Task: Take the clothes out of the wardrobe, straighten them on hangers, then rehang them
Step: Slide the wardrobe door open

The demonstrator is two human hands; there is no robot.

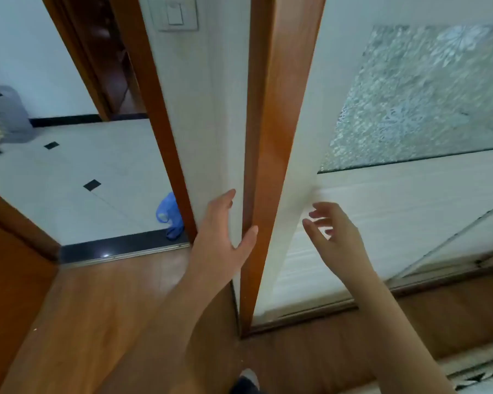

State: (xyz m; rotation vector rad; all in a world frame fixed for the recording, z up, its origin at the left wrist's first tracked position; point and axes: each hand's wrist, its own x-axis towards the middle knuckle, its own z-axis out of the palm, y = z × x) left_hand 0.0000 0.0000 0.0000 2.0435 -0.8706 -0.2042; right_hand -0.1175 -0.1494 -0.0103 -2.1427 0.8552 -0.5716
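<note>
The wardrobe's sliding door (382, 211) is white with a frosted patterned glass panel (421, 103) and fills the right half of the view; it is closed. No clothes or hangers are in sight. A brown wooden side post (271, 137) frames its left edge. My left hand (225, 231) lies flat and open against the white wall strip beside that post, thumb on the post. My right hand (333, 234) hovers open in front of the door's left edge, fingers spread and slightly curled, holding nothing.
An open doorway on the left leads to a white tiled floor (97, 177), with a blue plastic bag (170, 214) near the threshold. A light switch (175, 12) sits on the wall above. A wooden floor (111, 308) lies underfoot, and a brown door edge (9, 265) stands at far left.
</note>
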